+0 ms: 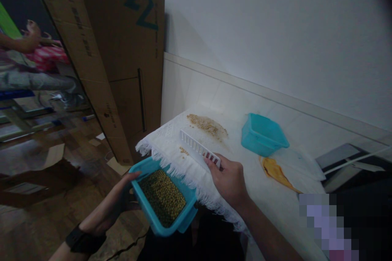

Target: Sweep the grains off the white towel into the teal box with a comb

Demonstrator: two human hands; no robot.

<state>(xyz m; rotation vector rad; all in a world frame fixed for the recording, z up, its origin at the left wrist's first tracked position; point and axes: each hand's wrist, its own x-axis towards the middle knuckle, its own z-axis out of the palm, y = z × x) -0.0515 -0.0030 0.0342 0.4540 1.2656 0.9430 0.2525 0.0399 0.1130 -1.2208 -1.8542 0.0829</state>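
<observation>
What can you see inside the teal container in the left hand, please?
Small round beans, some yellowish, lie in the container; the top layer hides whatever is beneath.

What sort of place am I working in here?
Perhaps a makeshift indoor workroom: a tall cardboard box stands near the cloth-covered table, a smaller carton sits on the floor, and another person's arm shows nearby.
</observation>
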